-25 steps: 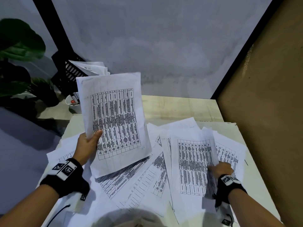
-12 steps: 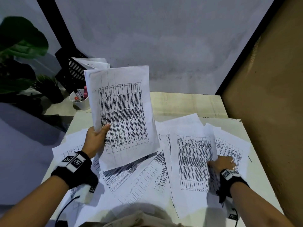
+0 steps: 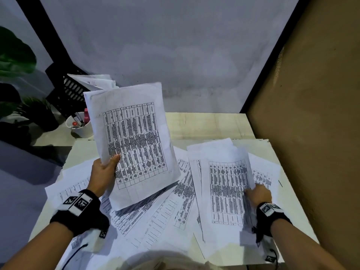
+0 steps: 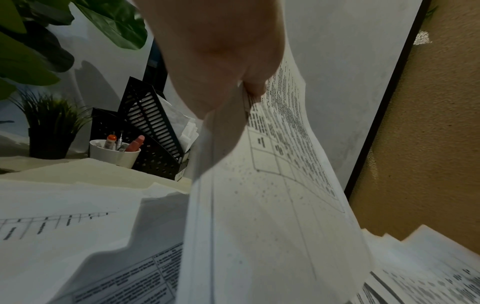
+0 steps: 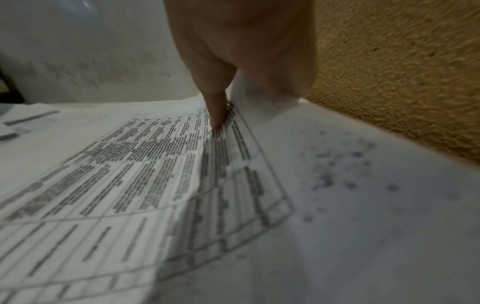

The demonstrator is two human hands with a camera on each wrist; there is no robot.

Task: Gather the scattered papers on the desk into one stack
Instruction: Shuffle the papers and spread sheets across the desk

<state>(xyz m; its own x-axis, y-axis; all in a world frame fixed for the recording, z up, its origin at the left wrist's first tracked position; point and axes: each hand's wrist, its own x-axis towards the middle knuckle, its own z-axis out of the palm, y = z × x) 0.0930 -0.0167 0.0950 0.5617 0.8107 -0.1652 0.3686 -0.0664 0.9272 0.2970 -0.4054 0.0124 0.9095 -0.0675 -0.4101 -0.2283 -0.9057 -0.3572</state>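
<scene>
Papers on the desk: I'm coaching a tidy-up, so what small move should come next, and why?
Probably lift the sheet that the right hand pinches at its edge and carry it over to the bundle held raised in the left hand. That sheet's edge is already curling up, while many other sheets lie fanned across the desk.

Printed tables on the papers (too blurred to read), no legible text

I see white papers printed with black gridded tables of dense text across a pale cream desk. Wrist bands are black with white-and-black square markers. Far left: black slotted file holder, white cup with an orange-capped pen, dark green plant. Right wall is mustard brown, far wall grey.
</scene>
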